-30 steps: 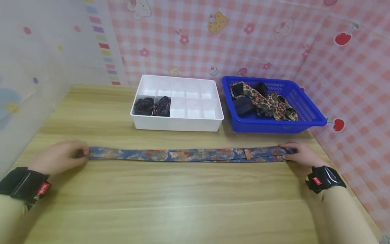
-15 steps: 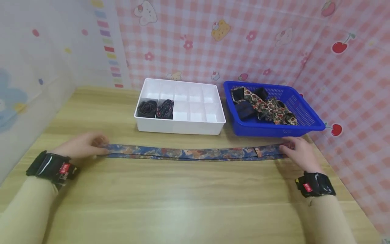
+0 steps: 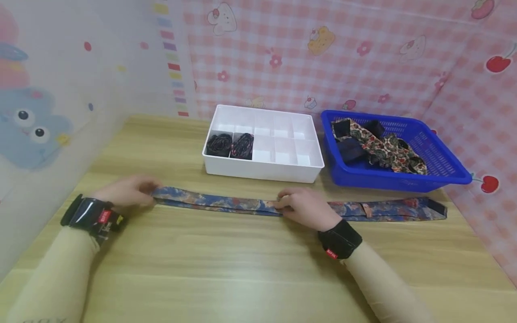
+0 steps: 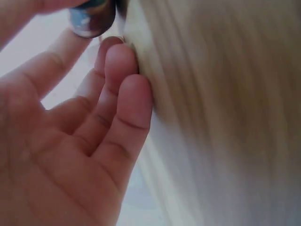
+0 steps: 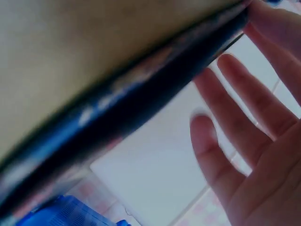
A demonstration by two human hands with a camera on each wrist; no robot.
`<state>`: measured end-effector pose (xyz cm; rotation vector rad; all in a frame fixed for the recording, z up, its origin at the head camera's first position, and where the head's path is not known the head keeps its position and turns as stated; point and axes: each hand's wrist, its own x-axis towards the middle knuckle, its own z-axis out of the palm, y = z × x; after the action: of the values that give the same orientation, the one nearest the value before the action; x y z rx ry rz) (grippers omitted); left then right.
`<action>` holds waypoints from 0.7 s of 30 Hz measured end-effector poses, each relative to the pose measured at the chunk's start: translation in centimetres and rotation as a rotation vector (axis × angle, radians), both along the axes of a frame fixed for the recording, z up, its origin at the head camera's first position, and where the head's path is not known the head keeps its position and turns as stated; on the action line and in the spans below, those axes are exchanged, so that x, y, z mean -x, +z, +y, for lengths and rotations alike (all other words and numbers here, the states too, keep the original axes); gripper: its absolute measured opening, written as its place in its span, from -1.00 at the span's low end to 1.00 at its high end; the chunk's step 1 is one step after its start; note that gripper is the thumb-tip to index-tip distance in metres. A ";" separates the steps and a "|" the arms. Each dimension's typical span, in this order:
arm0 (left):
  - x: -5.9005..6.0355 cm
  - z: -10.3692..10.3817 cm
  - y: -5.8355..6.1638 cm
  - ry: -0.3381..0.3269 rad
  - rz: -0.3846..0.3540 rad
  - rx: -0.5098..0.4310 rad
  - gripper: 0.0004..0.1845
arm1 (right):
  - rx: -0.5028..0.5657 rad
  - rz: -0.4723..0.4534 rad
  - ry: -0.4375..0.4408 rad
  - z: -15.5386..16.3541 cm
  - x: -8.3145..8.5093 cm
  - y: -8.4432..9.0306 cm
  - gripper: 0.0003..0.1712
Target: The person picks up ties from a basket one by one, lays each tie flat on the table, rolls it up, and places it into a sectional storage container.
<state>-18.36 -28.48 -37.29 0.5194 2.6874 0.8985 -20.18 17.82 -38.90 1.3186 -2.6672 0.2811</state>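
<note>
A blue necktie (image 3: 222,202) with an orange and red floral pattern lies doubled lengthwise across the wooden table. My left hand (image 3: 128,192) pinches its left end; in the left wrist view a bit of the tie (image 4: 94,20) shows between thumb and forefinger, the other fingers (image 4: 134,101) loosely bent. Near the middle, my right hand (image 3: 308,208) pinches the tie between thumb and forefinger. The right wrist view shows the tie's edge (image 5: 113,101) running up to those fingertips, with the other fingers (image 5: 230,103) spread apart. The dark-lined right end (image 3: 436,208) lies free on the table.
Behind the tie stands a white divided box (image 3: 262,169), with a dark rolled tie (image 3: 219,145) and a dark red-patterned rolled tie (image 3: 243,146) in its front left compartments. Right of it, a blue basket (image 3: 397,179) holds a floral tie (image 3: 387,148) and dark bundles.
My right hand has left the tie's right end and moved left to its middle. The left hand stays at the left end. The head view has shifted, so the box and basket appear farther right.
</note>
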 end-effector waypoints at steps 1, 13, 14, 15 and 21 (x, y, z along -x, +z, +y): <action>0.1 0.0 0.0 0.012 0.004 0.006 -0.45 | -0.003 -0.002 -0.005 -0.1 0.2 0.0 -0.64; 2.6 0.6 0.4 0.076 -0.246 0.068 -0.49 | -0.091 -0.291 0.078 -7.7 0.3 0.4 -0.45; 2.6 0.7 0.6 0.078 -0.255 0.080 -0.51 | -0.108 -0.289 0.105 -8.4 0.1 0.4 -0.44; 2.6 0.9 0.8 0.069 -0.247 0.092 -0.54 | -0.126 -0.280 0.128 -9.0 -0.1 0.3 -0.45; 2.9 0.9 1.5 0.039 -0.246 0.077 -0.73 | -0.180 -0.248 0.136 -10.0 -0.9 0.6 -0.46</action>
<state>-21.21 -27.62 -35.75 0.3177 2.5044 0.8080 -19.26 7.82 -38.28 1.6206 -2.8668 0.2388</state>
